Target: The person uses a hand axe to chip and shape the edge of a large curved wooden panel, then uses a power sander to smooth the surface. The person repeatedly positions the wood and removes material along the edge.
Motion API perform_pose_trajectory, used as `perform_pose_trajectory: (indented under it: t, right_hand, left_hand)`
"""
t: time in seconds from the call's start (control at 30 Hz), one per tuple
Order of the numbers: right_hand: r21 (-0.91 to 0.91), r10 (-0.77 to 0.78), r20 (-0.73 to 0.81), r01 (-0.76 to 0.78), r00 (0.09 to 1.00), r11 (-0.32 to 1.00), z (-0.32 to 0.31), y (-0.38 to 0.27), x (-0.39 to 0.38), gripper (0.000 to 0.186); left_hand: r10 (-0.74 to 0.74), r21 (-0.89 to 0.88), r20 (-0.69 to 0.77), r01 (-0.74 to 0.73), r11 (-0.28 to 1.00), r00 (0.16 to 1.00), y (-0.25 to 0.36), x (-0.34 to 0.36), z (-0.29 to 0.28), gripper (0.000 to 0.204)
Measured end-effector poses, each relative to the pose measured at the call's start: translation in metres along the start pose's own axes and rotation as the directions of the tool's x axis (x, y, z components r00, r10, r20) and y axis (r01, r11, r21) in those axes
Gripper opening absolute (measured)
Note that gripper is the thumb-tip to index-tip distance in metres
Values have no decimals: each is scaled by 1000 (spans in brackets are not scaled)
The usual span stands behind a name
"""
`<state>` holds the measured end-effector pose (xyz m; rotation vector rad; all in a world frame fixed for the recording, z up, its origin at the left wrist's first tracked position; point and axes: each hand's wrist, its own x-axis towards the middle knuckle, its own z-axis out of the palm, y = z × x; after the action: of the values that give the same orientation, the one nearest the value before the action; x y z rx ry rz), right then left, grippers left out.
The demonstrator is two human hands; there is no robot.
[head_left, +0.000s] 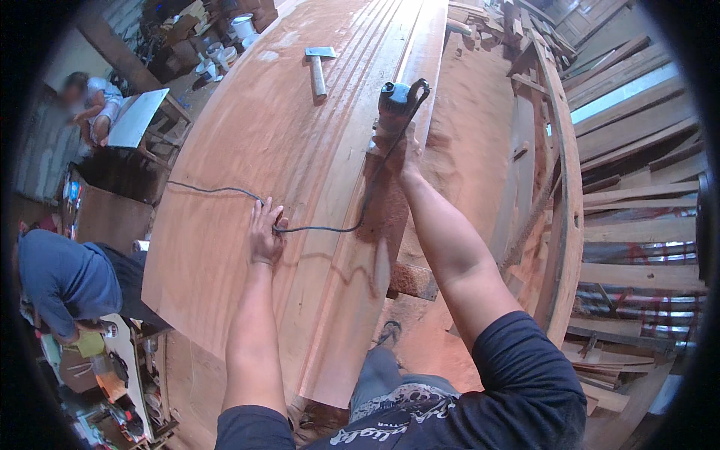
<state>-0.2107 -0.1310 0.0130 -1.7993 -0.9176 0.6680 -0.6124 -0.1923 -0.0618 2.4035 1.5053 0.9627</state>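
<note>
A long, reddish-brown wooden panel (217, 247) with raised, grooved strips along its right side lies in front of me. Near its right edge, my right hand (411, 154) grips a dark corded power tool (396, 99); its exact kind is partly hidden by the hand. My left hand (267, 231) rests on the panel with fingers stretched out, the black cord (322, 228) running beneath or against them. From there the cord loops right and up to the tool. Farther up lies a hammer (319, 73) with a metal head and wooden handle.
Sawdust (469, 142) covers the ground right of the panel, where a wooden beam frame (570, 187) and stacked planks (637, 191) stand. A person in a blue shirt (67, 274) bends at the left; another person (97, 109) sits farther back. White buckets (242, 27) stand far left.
</note>
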Motion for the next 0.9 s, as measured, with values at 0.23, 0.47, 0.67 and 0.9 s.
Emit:
perform_pose_trajectory:
  t: [0.23,0.47,0.67,0.9]
  right_hand:
    - [149,196,-11,-192,981,970,-4,38,42,59]
    - [172,89,0,-88,996,981,-5,5,18,78]
    - [414,201,133,-239,970,878,-4,10,19,51]
    - [301,127,79,-145,989,943,-10,-15,7,80]
  left_hand:
    - [20,-6,-2,-20,1000,1000,3,10,15,41]
    - [6,9,4,-6,1000,1000,5,9,3,43]
    - [-21,6,37,21,1000,999,11,10,-5,42]
    - [-139,-46,86,144,989,987,4,12,-2,44]
